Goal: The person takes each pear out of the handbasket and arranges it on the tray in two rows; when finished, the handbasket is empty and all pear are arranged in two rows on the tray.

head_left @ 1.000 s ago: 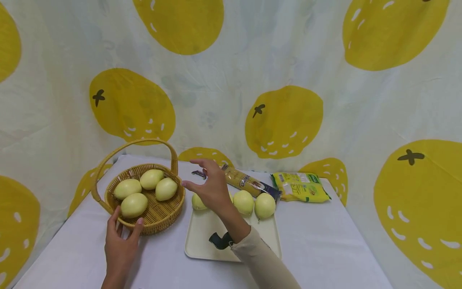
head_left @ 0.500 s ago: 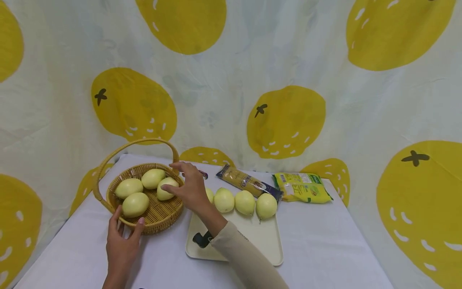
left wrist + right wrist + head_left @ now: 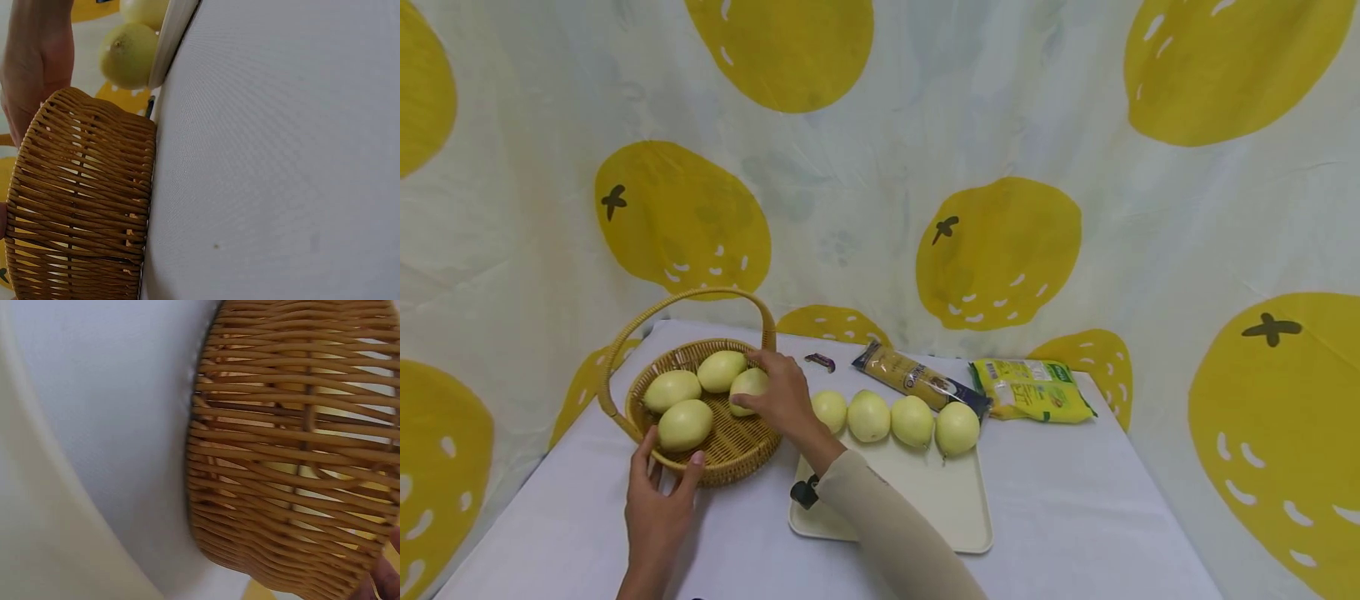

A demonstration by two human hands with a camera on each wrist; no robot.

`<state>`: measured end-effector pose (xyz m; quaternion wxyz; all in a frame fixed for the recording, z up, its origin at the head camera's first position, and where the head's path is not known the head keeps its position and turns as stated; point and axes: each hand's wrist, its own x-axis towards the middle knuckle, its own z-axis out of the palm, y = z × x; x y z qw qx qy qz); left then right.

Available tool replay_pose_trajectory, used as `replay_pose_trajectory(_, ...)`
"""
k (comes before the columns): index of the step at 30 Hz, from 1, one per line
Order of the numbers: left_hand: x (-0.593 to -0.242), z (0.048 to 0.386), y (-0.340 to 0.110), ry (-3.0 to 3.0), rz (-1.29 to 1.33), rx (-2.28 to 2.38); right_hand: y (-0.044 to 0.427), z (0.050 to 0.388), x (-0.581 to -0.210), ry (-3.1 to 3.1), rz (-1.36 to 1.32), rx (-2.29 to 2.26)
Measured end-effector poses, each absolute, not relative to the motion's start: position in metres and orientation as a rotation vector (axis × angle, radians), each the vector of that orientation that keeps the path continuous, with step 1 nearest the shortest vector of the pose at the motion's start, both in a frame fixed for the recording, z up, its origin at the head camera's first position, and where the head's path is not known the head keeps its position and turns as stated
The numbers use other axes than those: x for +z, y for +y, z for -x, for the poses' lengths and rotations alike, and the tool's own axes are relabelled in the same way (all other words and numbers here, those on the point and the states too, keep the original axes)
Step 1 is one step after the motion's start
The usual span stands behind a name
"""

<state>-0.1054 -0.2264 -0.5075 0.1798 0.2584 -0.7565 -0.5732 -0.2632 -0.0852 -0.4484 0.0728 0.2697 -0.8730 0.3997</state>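
A round wicker basket [image 3: 730, 475] with a tall handle stands at the left of the table, holding several pale-yellow pears [image 3: 685, 425]. My left hand [image 3: 658, 508] touches its near wall, thumb and fingers spread apart along the rim. Inside the basket, at its right side, my right hand [image 3: 786, 400] has thumb and fingers around a pear [image 3: 747, 390] and partly covers it. The wicker wall [image 3: 81, 194] fills much of the left wrist view. In the right wrist view the basket [image 3: 294, 437] hides most of the hand, with only fingers showing at the edge.
A cream tray [image 3: 925, 508] lies right of the basket, with a row of several pears [image 3: 912, 421] along its far side. Behind are a pasta packet [image 3: 917, 375], a yellow-green bag [image 3: 1033, 390] and a small wrapped candy [image 3: 820, 362]. A lemon-print curtain [image 3: 850, 167] hangs behind.
My right hand has moved left from above the tray's far corner into the basket and closed around the right-hand pear. The left hand stays at the basket's near rim.
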Motion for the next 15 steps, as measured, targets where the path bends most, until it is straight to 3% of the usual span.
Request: replay_pose_trajectory(15,-0.508,0.106,-0.226,-2.145,-0.731,-1.609,-0.101,0.272,-0.463,-2.780,-0.865,0.772)
